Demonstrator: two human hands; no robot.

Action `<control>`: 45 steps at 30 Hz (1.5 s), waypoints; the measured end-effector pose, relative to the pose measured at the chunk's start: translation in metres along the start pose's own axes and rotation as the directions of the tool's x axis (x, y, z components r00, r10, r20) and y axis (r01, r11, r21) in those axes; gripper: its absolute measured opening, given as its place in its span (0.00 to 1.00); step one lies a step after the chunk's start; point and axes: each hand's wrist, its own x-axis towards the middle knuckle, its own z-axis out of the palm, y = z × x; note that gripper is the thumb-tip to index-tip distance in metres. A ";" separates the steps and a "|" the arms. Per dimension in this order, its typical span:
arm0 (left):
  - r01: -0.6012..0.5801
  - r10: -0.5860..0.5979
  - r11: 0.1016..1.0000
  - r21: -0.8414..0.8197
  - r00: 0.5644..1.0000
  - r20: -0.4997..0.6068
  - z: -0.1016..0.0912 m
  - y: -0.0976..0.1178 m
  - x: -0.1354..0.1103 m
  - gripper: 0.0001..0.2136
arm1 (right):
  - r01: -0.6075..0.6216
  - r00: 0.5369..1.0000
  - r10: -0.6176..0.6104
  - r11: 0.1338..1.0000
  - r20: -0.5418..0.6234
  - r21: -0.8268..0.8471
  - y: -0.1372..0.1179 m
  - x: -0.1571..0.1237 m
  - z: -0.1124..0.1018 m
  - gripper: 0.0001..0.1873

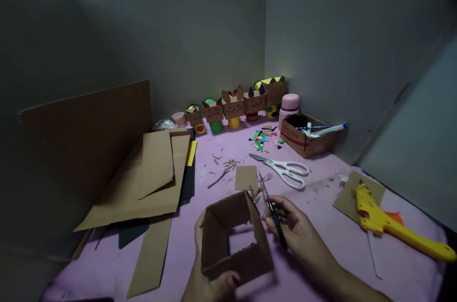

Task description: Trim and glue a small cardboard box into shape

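My left hand (210, 273) is closed around an open cardboard box (237, 264), thumb on its near side. The box is tilted, and the pink tabletop shows through a rough-edged opening in it. In my right hand (291, 226), beside the box's right side, is a craft knife (274, 221) with a black handle and a thin metal blade, its tip pointing away from me. Curled cardboard strips (254, 195) lie by the blade at the box's far corner. Just beyond the box a small cardboard square (246, 177) lies flat.
White-handled scissors (285, 168) lie ahead. At right, a yellow glue gun (378, 216) rests partly on cardboard. Cardboard sheets (157, 178) cover the left side. Several box-headed figures (233, 109) stand at the back, near a pink bottle (290, 106) and a supply box (307, 142).
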 end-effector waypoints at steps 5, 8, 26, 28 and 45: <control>-0.092 0.089 0.995 -0.049 0.994 -0.059 0.004 -0.005 -0.001 0.45 | -0.015 0.997 0.017 1.000 0.081 -0.023 -0.004 -0.004 0.003 0.24; -0.160 0.141 0.981 -0.109 0.977 -0.161 -0.003 -0.021 0.011 0.50 | -0.022 0.994 0.022 1.000 0.108 -0.008 -0.009 -0.004 0.003 0.24; -0.171 0.150 0.983 -0.072 0.962 -0.226 -0.019 -0.042 0.015 0.13 | 0.342 0.935 -0.356 0.906 -0.010 -0.247 -0.002 -0.002 -0.004 0.18; -0.118 0.084 0.982 -0.145 0.971 -0.225 -0.026 -0.037 0.021 0.23 | 0.448 0.883 -0.470 0.845 -0.006 -0.291 -0.002 -0.004 -0.008 0.17; 0.573 -0.423 0.721 -0.390 0.809 0.407 -0.013 -0.006 0.001 0.24 | 0.831 0.518 -0.805 0.392 0.290 -0.395 0.004 -0.026 -0.008 0.33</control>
